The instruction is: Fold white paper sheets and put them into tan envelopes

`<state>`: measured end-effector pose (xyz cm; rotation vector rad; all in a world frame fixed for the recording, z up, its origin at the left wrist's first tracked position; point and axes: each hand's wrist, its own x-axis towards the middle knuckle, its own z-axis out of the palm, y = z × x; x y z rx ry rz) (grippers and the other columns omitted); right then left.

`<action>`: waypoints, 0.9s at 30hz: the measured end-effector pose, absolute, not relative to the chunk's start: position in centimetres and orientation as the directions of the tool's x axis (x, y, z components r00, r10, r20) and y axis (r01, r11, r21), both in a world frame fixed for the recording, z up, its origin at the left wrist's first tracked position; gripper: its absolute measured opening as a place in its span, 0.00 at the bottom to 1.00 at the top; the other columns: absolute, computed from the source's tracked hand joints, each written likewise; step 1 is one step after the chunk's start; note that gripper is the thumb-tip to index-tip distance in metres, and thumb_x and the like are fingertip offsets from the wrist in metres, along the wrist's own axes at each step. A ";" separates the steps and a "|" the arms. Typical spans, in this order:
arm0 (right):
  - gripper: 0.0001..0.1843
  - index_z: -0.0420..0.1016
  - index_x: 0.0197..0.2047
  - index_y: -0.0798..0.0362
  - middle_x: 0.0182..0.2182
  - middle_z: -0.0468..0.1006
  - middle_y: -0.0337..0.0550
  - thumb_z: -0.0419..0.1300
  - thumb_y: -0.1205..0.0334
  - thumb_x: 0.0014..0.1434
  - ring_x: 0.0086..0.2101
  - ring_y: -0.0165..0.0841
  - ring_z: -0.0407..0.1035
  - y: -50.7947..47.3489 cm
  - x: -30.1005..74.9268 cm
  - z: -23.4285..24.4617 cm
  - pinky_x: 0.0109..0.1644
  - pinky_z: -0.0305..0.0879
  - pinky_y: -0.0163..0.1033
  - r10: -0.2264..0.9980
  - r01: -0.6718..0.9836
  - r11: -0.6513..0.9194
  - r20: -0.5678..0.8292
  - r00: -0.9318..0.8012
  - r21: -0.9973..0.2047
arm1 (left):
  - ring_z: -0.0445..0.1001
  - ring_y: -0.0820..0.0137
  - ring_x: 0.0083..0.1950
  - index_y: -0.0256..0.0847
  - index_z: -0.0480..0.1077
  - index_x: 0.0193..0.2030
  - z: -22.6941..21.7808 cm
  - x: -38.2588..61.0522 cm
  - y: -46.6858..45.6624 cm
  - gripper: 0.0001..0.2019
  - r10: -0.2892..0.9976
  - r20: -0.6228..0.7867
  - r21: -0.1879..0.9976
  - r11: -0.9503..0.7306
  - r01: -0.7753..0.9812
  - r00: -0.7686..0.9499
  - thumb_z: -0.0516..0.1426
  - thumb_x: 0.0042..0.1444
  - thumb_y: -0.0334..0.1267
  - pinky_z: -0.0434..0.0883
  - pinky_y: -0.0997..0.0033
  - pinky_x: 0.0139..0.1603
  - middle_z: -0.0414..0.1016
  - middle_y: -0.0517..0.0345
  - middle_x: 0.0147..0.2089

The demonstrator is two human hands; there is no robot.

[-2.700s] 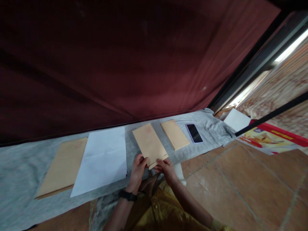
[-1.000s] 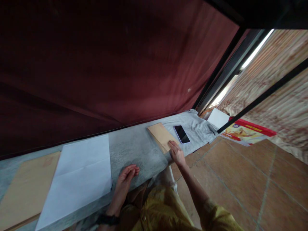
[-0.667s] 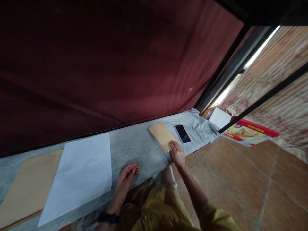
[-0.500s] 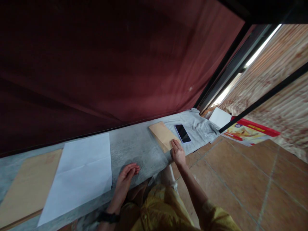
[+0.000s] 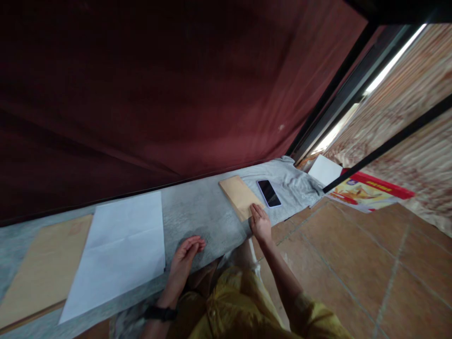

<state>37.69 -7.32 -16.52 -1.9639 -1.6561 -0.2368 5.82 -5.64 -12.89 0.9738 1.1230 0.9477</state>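
My right hand point(image 5: 260, 223) lies with its fingers stretched out on the near right corner of a small brown paper envelope point(image 5: 239, 194). The envelope rests flat on a grey cloth; its corner under the fingertips is hidden. Just to the right of it is a phone point(image 5: 269, 193) with a dark screen and a pale rim. Over the front part of the cloth, my left hand point(image 5: 187, 250) is loosely closed, fingers curled together, with nothing visible in it. Left of that hand is a large white sheet of paper point(image 5: 118, 254) with a crease across it.
A stack of large brown envelopes point(image 5: 44, 268) lies at the far left, partly under the white sheet. Grey cloth point(image 5: 196, 207) covers the long narrow surface. Behind it hangs a dark red curtain point(image 5: 176, 103). On the right are a metal bar point(image 5: 391, 141), a printed box point(image 5: 367, 190) and floor tiles.
The brown envelope's left side, slightly raised before, now looks flatter. My right fingers stay on its corner, and my left hand has hardly moved. The view has shifted slightly.
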 end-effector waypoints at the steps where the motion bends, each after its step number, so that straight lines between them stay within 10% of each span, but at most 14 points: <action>1: 0.26 0.72 0.63 0.57 0.61 0.74 0.54 0.50 0.71 0.64 0.62 0.43 0.65 -7.3 37.6 -16.5 0.66 0.64 0.50 0.857 0.953 -0.083 0.467 0.217 -0.290 | 0.81 0.62 0.45 0.39 0.75 0.46 -12.8 5.8 -5.6 0.26 0.946 -0.272 0.950 0.293 -0.111 0.174 0.66 0.49 0.58 0.76 0.57 0.55 0.83 0.50 0.43; 27: 0.28 0.66 0.66 0.54 0.64 0.69 0.54 0.51 0.67 0.64 0.63 0.41 0.62 -7.8 37.1 -15.3 0.67 0.52 0.50 0.909 0.955 -0.060 0.380 0.172 -0.290 | 0.81 0.60 0.38 0.43 0.75 0.40 -14.3 7.1 -5.3 0.18 0.961 -0.174 0.982 0.154 0.106 0.214 0.61 0.52 0.56 0.78 0.57 0.45 0.82 0.53 0.36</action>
